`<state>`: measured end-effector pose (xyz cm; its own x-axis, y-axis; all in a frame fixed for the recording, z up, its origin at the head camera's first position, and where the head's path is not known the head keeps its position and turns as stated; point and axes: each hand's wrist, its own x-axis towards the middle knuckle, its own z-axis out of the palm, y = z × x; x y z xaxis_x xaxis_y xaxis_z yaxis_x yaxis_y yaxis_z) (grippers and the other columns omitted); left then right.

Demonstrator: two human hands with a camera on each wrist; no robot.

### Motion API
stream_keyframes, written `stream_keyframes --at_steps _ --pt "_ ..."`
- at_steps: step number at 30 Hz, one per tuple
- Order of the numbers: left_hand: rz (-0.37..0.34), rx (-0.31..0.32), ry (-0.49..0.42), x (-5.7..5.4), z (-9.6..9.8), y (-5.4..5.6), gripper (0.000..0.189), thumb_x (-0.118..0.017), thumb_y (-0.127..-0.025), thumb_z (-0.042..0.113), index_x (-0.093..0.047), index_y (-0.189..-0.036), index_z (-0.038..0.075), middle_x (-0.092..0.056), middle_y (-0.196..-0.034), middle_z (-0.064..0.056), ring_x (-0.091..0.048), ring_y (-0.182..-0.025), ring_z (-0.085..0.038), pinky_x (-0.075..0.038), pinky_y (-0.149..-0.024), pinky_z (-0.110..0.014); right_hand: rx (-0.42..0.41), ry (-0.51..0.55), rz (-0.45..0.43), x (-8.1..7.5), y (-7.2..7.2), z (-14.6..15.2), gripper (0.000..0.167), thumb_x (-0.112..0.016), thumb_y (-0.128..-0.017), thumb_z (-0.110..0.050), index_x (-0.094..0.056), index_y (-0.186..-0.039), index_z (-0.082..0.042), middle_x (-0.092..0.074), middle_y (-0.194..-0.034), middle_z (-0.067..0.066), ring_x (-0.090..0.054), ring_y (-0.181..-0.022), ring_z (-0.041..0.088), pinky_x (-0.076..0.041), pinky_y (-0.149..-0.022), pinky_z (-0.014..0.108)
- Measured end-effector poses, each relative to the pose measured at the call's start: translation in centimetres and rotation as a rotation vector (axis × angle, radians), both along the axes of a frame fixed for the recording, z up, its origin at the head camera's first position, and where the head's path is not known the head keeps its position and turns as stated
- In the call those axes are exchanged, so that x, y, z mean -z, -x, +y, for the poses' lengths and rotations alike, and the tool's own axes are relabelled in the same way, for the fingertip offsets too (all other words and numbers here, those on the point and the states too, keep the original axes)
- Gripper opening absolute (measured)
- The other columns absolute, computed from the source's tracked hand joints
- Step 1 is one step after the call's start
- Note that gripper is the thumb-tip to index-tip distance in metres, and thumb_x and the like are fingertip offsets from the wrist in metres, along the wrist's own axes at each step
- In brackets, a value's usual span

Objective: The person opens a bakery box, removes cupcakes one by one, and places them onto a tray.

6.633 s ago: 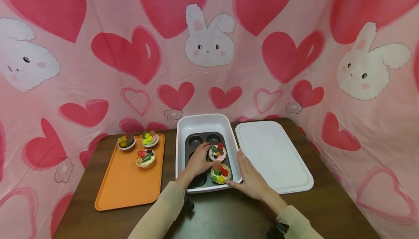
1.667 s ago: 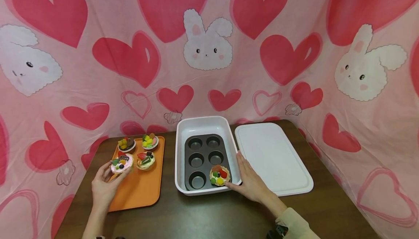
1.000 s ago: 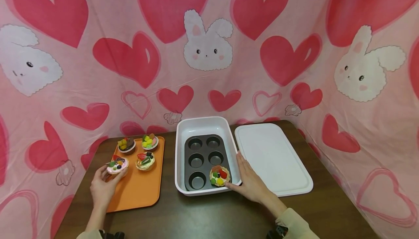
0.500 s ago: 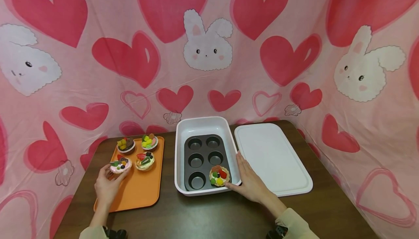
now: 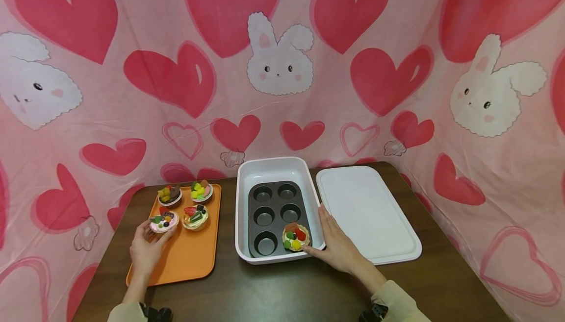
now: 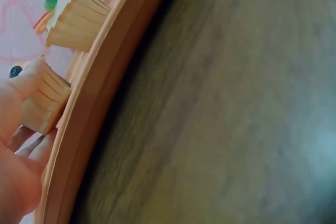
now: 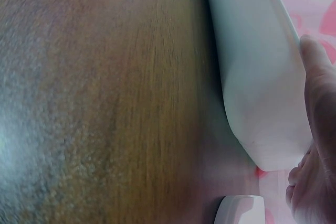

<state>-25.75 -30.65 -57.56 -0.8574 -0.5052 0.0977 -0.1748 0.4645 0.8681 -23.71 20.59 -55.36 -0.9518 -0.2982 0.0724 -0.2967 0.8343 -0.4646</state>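
Note:
My left hand (image 5: 145, 251) pinches a pink-cream cupcake (image 5: 164, 222) topped with fruit, at the left side of the orange tray (image 5: 190, 258). In the left wrist view the thumb and fingers straddle the held cupcake's pleated case (image 6: 48, 98); whether its base touches the tray I cannot tell. My right hand (image 5: 340, 246) rests against the near right corner of a white bin (image 5: 242, 214), fingers straight along its side and thumb at the front rim. Inside lies a dark muffin pan (image 5: 277, 214). One fruit-topped tart (image 5: 296, 237) sits in its near right cup.
On the tray also stand a chocolate cupcake (image 5: 169, 195), a yellow-and-pink cupcake (image 5: 201, 191) and a cream cupcake with strawberry (image 5: 195, 217). A flat white lid (image 5: 368, 211) lies right of the bin. Patterned pink cloth (image 5: 282, 131) hangs behind the table.
My left hand has taken the pink-cream cupcake from the pan's middle right cup over to the tray. It has lately shifted slightly right there. The right hand stays at the bin.

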Motion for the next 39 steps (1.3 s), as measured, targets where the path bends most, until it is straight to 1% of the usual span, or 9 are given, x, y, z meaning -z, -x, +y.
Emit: stream_keyframes --at_steps 3,6,8,12,16,21,27,35,39 --pt "-0.017 0.014 0.094 -0.2 -0.1 -0.2 0.084 -0.081 -0.088 0.030 -0.037 -0.150 -0.005 -0.050 -0.144 -0.035 -0.051 -0.132 -0.050 -0.043 -0.107 -0.055 -0.001 0.000 -0.001 0.0 0.0 0.0 0.123 -0.058 -0.080 -0.082 0.003 -0.164 -0.015 0.001 -0.173 0.005 -0.016 -0.158 0.036 -0.028 -0.121 0.058" --pt "-0.056 0.037 0.237 -0.4 -0.5 -0.5 0.085 -0.079 -0.089 0.039 -0.038 -0.148 -0.007 -0.049 -0.143 -0.036 -0.048 -0.132 -0.051 -0.040 -0.110 -0.063 -0.001 -0.001 -0.003 0.0 0.0 0.0 0.123 -0.058 -0.080 -0.082 0.003 -0.164 -0.015 0.001 -0.173 0.005 -0.016 -0.158 0.036 -0.028 -0.121 0.058" --pt "-0.082 0.062 0.335 -0.5 -0.9 -0.6 0.087 -0.077 -0.089 0.045 -0.039 -0.147 -0.008 -0.047 -0.144 -0.037 -0.043 -0.135 -0.052 -0.035 -0.113 -0.066 0.000 -0.002 -0.004 -0.1 0.0 0.0 0.123 -0.058 -0.080 -0.082 0.003 -0.164 -0.015 0.001 -0.173 0.005 -0.016 -0.157 0.036 -0.028 -0.121 0.058" --pt "-0.099 0.109 0.501 -0.6 -1.6 -0.9 0.091 -0.070 -0.091 0.053 -0.040 -0.144 -0.014 -0.040 -0.147 -0.039 -0.032 -0.143 -0.052 -0.026 -0.118 -0.066 0.000 -0.002 -0.006 -0.1 0.0 0.1 0.124 -0.057 -0.080 -0.083 0.003 -0.164 -0.015 0.001 -0.173 0.005 -0.017 -0.157 0.037 -0.029 -0.121 0.058" --pt "-0.101 0.131 0.615 -0.5 -2.0 -1.2 0.090 -0.061 -0.095 0.057 -0.042 -0.140 -0.018 -0.035 -0.150 -0.040 -0.025 -0.147 -0.053 -0.018 -0.122 -0.065 0.001 -0.004 -0.003 0.0 0.0 0.1 0.123 -0.057 -0.080 -0.083 0.003 -0.164 -0.016 0.000 -0.173 0.005 -0.017 -0.157 0.036 -0.029 -0.121 0.058" --pt "-0.146 0.154 0.674 -0.5 -2.0 -1.3 0.093 -0.051 -0.098 0.061 -0.037 -0.144 -0.018 -0.026 -0.154 -0.042 -0.018 -0.148 -0.054 -0.012 -0.123 -0.066 0.005 -0.005 0.000 0.0 0.0 0.1 0.123 -0.057 -0.080 -0.083 0.003 -0.164 -0.016 0.000 -0.173 0.004 -0.017 -0.157 0.036 -0.029 -0.121 0.059" --pt "-0.180 0.180 0.702 -1.0 -1.9 -1.4 0.097 -0.048 -0.098 0.064 -0.032 -0.146 -0.019 -0.022 -0.154 -0.043 -0.014 -0.149 -0.055 -0.009 -0.123 -0.068 0.004 -0.003 0.002 0.0 0.0 0.1 0.123 -0.057 -0.080 -0.082 0.003 -0.164 -0.016 0.000 -0.173 0.005 -0.018 -0.157 0.037 -0.030 -0.120 0.059" --pt "-0.233 0.193 0.694 -1.4 -1.7 -1.8 0.100 -0.051 -0.096 0.066 -0.032 -0.147 -0.018 -0.023 -0.154 -0.043 -0.017 -0.146 -0.057 -0.012 -0.121 -0.069 0.005 0.002 0.006 0.1 0.0 0.1 0.124 -0.057 -0.079 -0.084 0.003 -0.164 -0.016 -0.001 -0.173 0.005 -0.018 -0.157 0.037 -0.030 -0.120 0.059" --pt "-0.231 0.187 0.689 -1.4 -1.7 -2.0 0.104 -0.053 -0.095 0.067 -0.030 -0.147 -0.019 -0.024 -0.152 -0.045 -0.019 -0.144 -0.058 -0.013 -0.120 -0.070 0.006 0.005 -0.002 0.1 0.0 0.2 0.124 -0.058 -0.079 -0.083 0.003 -0.164 -0.017 -0.001 -0.173 0.005 -0.018 -0.157 0.037 -0.031 -0.119 0.060"
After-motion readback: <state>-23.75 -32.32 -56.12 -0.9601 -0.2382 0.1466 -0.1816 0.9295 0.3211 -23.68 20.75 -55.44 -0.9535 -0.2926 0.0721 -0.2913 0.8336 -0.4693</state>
